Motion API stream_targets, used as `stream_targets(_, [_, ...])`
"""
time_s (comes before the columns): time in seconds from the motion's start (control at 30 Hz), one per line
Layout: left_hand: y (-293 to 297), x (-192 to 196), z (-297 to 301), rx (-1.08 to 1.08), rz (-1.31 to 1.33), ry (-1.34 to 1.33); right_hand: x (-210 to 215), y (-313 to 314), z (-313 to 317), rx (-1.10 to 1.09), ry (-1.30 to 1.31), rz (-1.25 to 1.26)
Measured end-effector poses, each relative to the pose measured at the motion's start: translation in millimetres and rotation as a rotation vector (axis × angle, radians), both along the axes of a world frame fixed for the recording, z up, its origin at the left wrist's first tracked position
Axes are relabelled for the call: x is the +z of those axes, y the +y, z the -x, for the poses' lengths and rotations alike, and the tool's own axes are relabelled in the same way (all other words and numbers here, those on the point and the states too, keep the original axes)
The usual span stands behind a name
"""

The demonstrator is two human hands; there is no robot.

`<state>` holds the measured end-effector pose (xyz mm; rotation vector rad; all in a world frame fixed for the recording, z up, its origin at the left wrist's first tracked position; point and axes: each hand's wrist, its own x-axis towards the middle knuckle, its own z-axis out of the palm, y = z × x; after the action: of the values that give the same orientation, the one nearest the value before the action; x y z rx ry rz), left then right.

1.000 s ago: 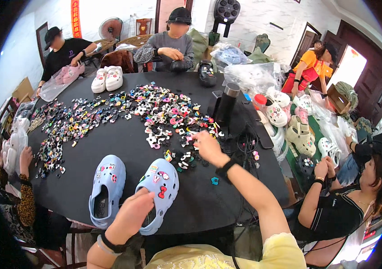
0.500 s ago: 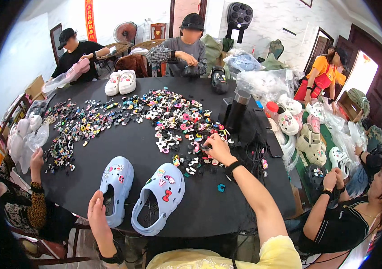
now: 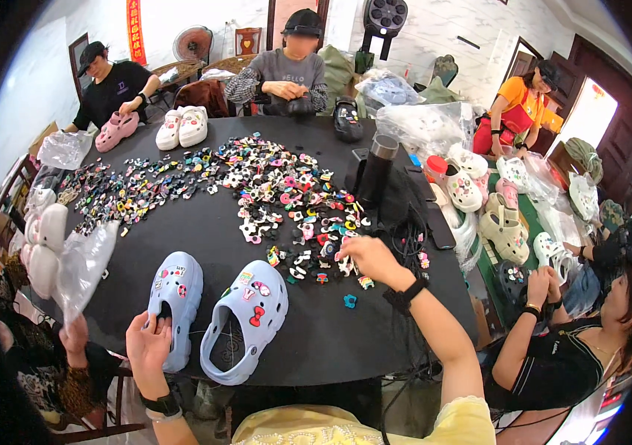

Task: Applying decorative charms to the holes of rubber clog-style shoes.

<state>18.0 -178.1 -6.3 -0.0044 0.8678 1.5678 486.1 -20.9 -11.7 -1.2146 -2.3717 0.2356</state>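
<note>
Two light-blue clogs stand side by side on the black table near me: the left clog (image 3: pixel 181 297) and the right clog (image 3: pixel 274 297), both with colourful charms on their tops, the right one with a red bow. My left hand (image 3: pixel 149 345) rests at the heel opening of the left clog, its fingers loosely apart and touching the rim. Out over the near right end of a wide heap of small shoe charms (image 3: pixel 286 178), my right hand (image 3: pixel 379 261) has its thumb and fingers pinched together. What is between those fingertips is too small to make out. A loose teal charm (image 3: pixel 349 301) lies closer to me.
A dark tumbler (image 3: pixel 380 170), a phone (image 3: pixel 440 228) and black cables stand right of the heap. White clogs (image 3: pixel 182 127) and a black clog (image 3: pixel 347 120) sit at the far edge. Several co-workers surround the table, and more clogs (image 3: pixel 503 228) cover a green table.
The view has shifted. My left fingers have curled in from flat to the left clog's rim. My right hand still pinches at the heap. At far left, a co-worker's pink clog has left its bag.
</note>
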Motion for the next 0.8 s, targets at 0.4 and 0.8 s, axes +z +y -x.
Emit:
stream_targets(0.4, [20, -26, 5, 0.156, -0.031, -0.279, -31, 106, 51, -0.540, -0.126, 0.149])
stream_targets(0.8, [37, -46, 21, 0.040, -0.047, -0.259, 17, 41, 36, -0.263, 0.542, 0.265])
